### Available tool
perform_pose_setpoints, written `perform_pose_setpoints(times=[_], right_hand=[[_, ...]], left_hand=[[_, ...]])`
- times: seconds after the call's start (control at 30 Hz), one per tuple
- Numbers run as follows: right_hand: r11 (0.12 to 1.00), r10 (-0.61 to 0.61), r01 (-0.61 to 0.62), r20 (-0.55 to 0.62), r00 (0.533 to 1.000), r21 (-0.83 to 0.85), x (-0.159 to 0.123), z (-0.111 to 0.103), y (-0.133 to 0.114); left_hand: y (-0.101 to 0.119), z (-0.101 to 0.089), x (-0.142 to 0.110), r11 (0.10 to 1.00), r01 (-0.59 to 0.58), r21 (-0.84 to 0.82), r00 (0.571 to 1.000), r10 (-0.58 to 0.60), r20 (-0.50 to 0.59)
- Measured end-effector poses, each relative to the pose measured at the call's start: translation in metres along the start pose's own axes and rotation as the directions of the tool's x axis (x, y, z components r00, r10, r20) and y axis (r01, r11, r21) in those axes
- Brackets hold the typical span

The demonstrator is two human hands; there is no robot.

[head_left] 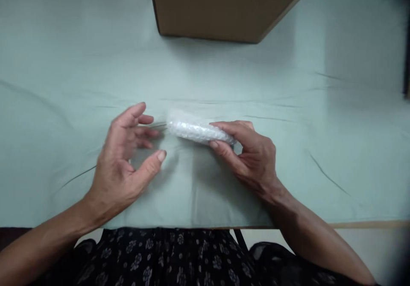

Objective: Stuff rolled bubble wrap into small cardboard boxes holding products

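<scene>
A small bundle wrapped in clear bubble wrap (192, 130) lies near the middle of the pale green cloth-covered table (64, 63). My right hand (250, 153) pinches the bundle's right end between thumb and fingers. My left hand (128, 157) hovers just left of the bundle with its fingers spread and curved, holding nothing and not touching the wrap.
A brown cardboard box (224, 8) stands at the far edge of the table, behind the bundle. The cloth has creases across it. The table's near edge (368, 224) runs just in front of my lap. A dark object (406, 63) shows at the right border.
</scene>
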State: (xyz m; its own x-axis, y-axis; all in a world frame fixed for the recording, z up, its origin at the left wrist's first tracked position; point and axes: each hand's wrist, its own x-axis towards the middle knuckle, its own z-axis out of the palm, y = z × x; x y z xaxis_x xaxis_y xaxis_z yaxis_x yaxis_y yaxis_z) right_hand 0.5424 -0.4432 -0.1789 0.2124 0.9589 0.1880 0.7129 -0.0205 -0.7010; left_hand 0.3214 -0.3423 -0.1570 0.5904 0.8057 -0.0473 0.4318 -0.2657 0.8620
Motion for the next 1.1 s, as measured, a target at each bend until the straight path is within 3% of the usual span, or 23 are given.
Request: perform_pose_setpoints(times=[0.1, 0.2, 0.33, 0.47, 0.53, 0.6, 0.67, 0.7, 0.73, 0.8, 0.83, 0.9, 0.93, 1.0, 1.1], right_hand=[[0.991, -0.067, 0.057, 0.088, 0.994, 0.119, -0.006, -0.002, -0.010], [0.976, -0.141, 0.092, 0.253, 0.957, 0.197, -0.007, -0.009, -0.016], [0.951, -0.106, -0.016, 0.375, 0.921, 0.310, 0.000, -0.024, -0.018], [0.864, -0.124, -0.154, 0.499, 0.858, 0.480, 0.007, -0.028, -0.009], [0.835, -0.058, -0.213, 0.467, 0.883, 0.507, 0.008, -0.026, 0.000], [0.795, 0.024, -0.265, 0.408, 0.913, 0.545, 0.007, -0.024, 0.009], [0.760, 0.083, -0.298, 0.369, 0.926, 0.577, 0.007, -0.025, 0.017], [0.755, 0.104, -0.304, 0.352, 0.930, 0.581, 0.007, -0.025, 0.019], [0.763, 0.115, -0.294, 0.326, 0.938, 0.576, 0.007, -0.026, 0.021], [0.809, 0.094, -0.207, 0.227, 0.969, 0.550, 0.009, -0.029, 0.023], [0.838, 0.068, -0.147, 0.166, 0.984, 0.526, 0.010, -0.031, 0.023], [0.882, 0.036, -0.044, 0.027, 0.999, 0.468, 0.013, -0.036, 0.022], [0.896, 0.041, -0.021, -0.036, 0.998, 0.444, 0.013, -0.041, 0.021], [0.910, 0.093, -0.022, -0.153, 0.984, 0.414, 0.010, -0.054, 0.020], [0.910, 0.175, -0.023, -0.334, 0.926, 0.415, -0.001, -0.082, 0.017]], left_hand=[[0.004, 0.006, -0.014, 0.989, 0.067, -0.132, 0.992, -0.051, 0.116], [0.008, 0.012, -0.021, 0.975, 0.098, -0.199, 0.989, -0.073, 0.129], [0.016, 0.025, -0.027, 0.983, -0.026, -0.182, 0.999, 0.032, 0.029], [0.028, 0.027, -0.014, 0.966, -0.259, 0.008, 0.964, 0.257, 0.071], [0.041, 0.017, 0.009, 0.883, -0.428, 0.190, 0.904, 0.421, 0.079], [0.058, -0.002, 0.043, 0.741, -0.547, 0.389, 0.813, 0.580, 0.038], [0.080, -0.022, 0.086, 0.584, -0.572, 0.576, 0.693, 0.720, -0.041], [0.090, -0.030, 0.108, 0.493, -0.579, 0.650, 0.610, 0.790, -0.056], [0.100, -0.037, 0.130, 0.427, -0.568, 0.703, 0.558, 0.828, -0.052], [0.113, -0.042, 0.167, 0.425, -0.492, 0.760, 0.622, 0.782, -0.035], [0.116, -0.042, 0.181, 0.453, -0.461, 0.763, 0.694, 0.720, -0.008], [0.115, -0.037, 0.198, 0.538, -0.419, 0.731, 0.802, 0.597, 0.020], [0.112, -0.035, 0.200, 0.570, -0.415, 0.709, 0.826, 0.562, 0.032], [0.104, -0.032, 0.191, 0.571, -0.451, 0.686, 0.812, 0.581, 0.050], [0.095, -0.036, 0.154, 0.442, -0.553, 0.706, 0.706, 0.699, 0.115]])
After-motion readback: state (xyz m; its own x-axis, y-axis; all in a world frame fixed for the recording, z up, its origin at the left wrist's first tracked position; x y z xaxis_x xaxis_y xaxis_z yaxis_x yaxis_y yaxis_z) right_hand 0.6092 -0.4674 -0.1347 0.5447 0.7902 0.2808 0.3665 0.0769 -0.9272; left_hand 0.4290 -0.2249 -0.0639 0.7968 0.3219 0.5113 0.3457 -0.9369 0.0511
